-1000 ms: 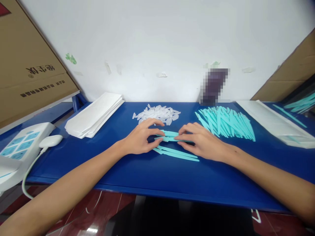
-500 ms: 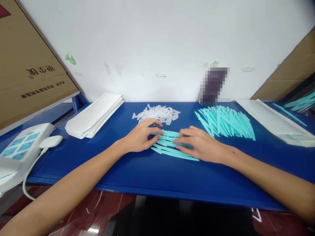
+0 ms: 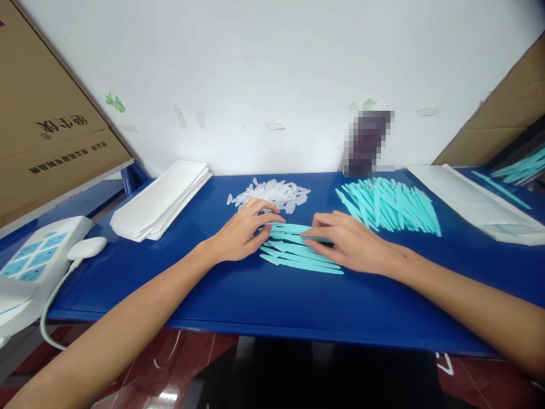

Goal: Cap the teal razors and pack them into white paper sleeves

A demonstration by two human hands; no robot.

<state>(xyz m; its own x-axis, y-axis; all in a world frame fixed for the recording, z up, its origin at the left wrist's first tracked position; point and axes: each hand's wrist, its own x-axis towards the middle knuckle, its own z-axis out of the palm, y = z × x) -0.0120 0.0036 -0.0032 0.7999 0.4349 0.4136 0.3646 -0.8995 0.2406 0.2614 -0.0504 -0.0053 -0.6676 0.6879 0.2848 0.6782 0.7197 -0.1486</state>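
Note:
Several teal eyebrow razors (image 3: pixel 302 262) lie side by side in a loose row on the blue table, their blade ends to the left. My left hand (image 3: pixel 244 230) is at the left ends of the upper razors, thumb and fingers curled around one end. My right hand (image 3: pixel 347 241) has its thumb and fingertips closed on the upper razors near their right part, which it partly hides. Behind my left hand is a heap of small translucent white blade caps (image 3: pixel 276 193). To the right of my right hand lies a bigger pile of teal razors (image 3: pixel 389 204).
A stack of white paper bags (image 3: pixel 164 199) lies at the left. Beside it are a white power strip (image 3: pixel 40 255) and a cabled white plug (image 3: pixel 87 247). A pale pouch (image 3: pixel 481 201) lies at the right. Cardboard boxes (image 3: pixel 55 113) and a white wall (image 3: pixel 255 74) border the blue table (image 3: pixel 255 301).
The view has shifted slightly. My left hand has moved a little up and left, and my right fingers have drawn up from the lower razors, leaving more of them in sight.

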